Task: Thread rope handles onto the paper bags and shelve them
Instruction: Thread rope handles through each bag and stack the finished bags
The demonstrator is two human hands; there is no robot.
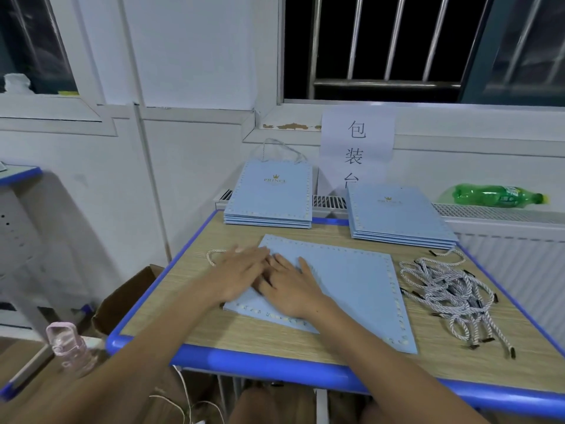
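Observation:
A flat light-blue paper bag [351,289] lies on the desk [305,341], its top edge pointing left. A white rope handle [211,256] loops out from that edge. My left hand [237,272] rests flat over the bag's top corner, fingers together and slightly blurred. My right hand [287,284] lies flat on the bag just beside it, the fingertips of both hands touching. A tangle of white-and-grey rope handles [449,289] with black tips sits at the right. Two stacks of blue bags stand at the back: the left stack [270,194] with a handle on top, the right stack [397,212].
A green plastic bottle [496,194] lies on the radiator ledge at the back right. A paper sign [356,145] hangs on the wall. An open cardboard box [125,301] and a pink water bottle [68,347] sit left of the desk.

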